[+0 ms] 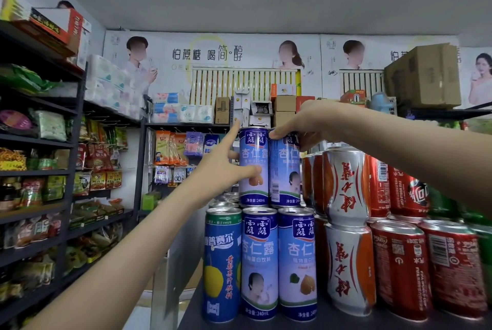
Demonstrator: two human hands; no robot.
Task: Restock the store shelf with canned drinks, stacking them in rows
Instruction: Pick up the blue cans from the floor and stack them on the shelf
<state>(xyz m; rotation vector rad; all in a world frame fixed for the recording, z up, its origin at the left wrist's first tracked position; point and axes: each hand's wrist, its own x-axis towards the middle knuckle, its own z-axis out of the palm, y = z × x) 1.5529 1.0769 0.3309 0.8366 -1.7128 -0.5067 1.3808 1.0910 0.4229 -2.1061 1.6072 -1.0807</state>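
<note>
Two tall blue almond-drink cans stand stacked on two like cans below. My left hand [225,159] holds the upper left can [253,170], thumb across its front and index finger pointing up along its side. My right hand [303,124] grips the top of the upper right can [285,170] from above. The lower left almond can [259,263] and the lower right one [297,266] stand on the dark shelf [319,321]. A blue pear-drink can [222,263] stands at the left end of the row.
Silver-and-orange cans [346,263] and red cola cans [399,271] stand stacked to the right, with green cans beyond. More can tops sit behind the front row. Snack racks [40,170] line the left wall. Boxes and tissue packs top the far shelving.
</note>
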